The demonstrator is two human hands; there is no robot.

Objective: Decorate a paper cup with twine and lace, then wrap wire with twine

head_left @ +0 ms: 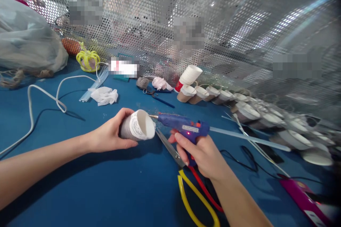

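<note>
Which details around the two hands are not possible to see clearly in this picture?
In the head view:
Cup: its inside bottom is hidden by its own wall.
Left hand: some fingers are behind the cup.
Glue gun: the label's print is too small.
Scissors: red handle passes behind the right forearm; bottom edge cuts off yellow handle.

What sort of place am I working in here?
Probably a handicraft workbench: there's a hot glue gun in the right hand, large scissors beneath it, and many wrapped paper cups lined up at the back and right.
</note>
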